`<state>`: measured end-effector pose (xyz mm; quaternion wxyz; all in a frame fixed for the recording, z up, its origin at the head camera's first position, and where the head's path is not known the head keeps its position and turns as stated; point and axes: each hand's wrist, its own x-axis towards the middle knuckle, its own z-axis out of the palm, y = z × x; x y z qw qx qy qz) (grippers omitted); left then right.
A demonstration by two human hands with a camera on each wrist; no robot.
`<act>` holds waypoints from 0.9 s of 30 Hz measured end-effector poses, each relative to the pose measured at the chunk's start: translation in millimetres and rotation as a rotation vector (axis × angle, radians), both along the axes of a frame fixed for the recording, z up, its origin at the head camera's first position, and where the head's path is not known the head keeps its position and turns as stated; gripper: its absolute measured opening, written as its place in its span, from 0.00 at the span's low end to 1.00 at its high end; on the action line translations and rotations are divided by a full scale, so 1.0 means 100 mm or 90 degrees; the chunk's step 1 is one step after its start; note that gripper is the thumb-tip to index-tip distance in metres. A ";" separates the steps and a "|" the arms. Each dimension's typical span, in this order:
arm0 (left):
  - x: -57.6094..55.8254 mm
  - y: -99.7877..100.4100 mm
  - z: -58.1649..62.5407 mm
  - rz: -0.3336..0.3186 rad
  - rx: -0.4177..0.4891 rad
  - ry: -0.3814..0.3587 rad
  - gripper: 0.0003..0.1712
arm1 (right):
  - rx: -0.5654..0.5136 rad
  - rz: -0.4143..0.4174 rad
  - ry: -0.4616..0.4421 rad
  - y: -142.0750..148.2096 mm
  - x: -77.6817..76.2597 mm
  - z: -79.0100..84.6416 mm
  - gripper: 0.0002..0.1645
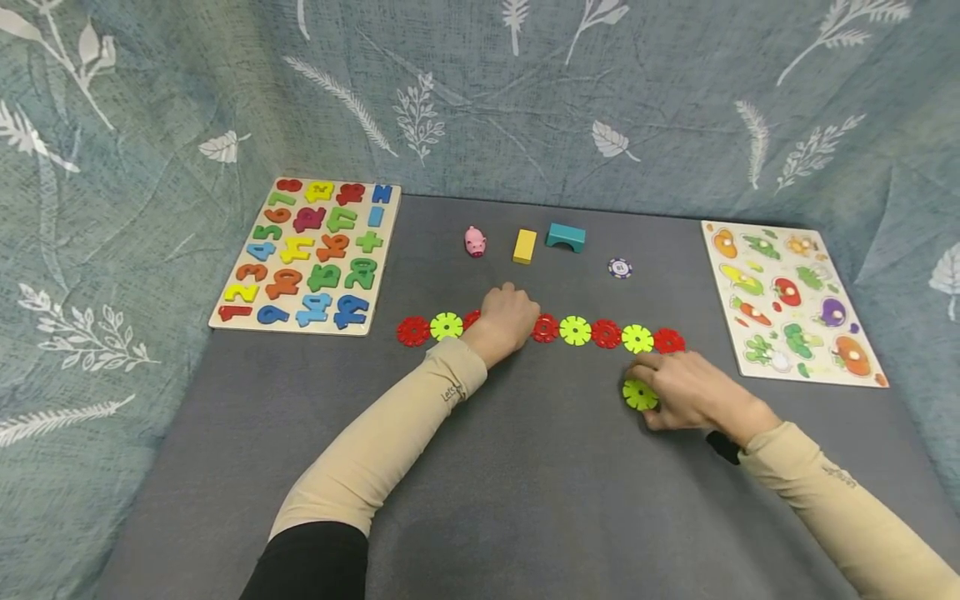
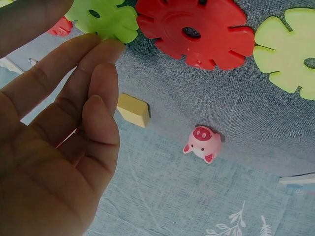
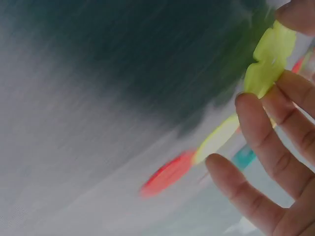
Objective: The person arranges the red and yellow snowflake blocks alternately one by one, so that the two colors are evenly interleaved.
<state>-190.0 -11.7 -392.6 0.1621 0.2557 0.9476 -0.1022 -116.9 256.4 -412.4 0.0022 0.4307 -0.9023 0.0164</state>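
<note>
A row of red and yellow-green notched plastic discs runs across the grey table, from a red disc (image 1: 413, 332) on the left to another red disc (image 1: 669, 341) on the right. My left hand (image 1: 508, 321) is over the middle of this row. Its thumb and fingertips pinch a yellow-green disc (image 2: 106, 22), which the head view hides, beside a red disc (image 2: 170, 32). Below the row's right end, my right hand (image 1: 686, 390) pinches a separate yellow-green disc (image 1: 640, 395) between thumb and fingers. In the right wrist view this disc (image 3: 269, 59) is tilted, seen nearly edge-on.
Behind the row lie a pink pig (image 1: 475, 242), a yellow block (image 1: 524, 247), a teal arch block (image 1: 566, 237) and a poker chip (image 1: 620, 267). A number puzzle board (image 1: 292, 327) lies at left, a vegetable puzzle board (image 1: 810, 333) at right. A patterned cloth (image 1: 480, 108) hangs behind.
</note>
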 end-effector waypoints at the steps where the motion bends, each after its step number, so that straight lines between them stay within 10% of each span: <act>1: 0.00 0.00 0.00 -0.001 0.002 -0.001 0.17 | 0.014 -0.031 -0.004 0.08 -0.03 0.01 0.28; 12: 0.03 0.04 0.02 -0.005 0.018 0.012 0.15 | 0.121 -0.254 -0.062 0.70 -0.29 0.14 0.32; 27: 0.00 0.00 0.02 0.001 0.039 0.003 0.15 | 0.100 -0.299 -0.132 0.80 -0.45 0.13 0.32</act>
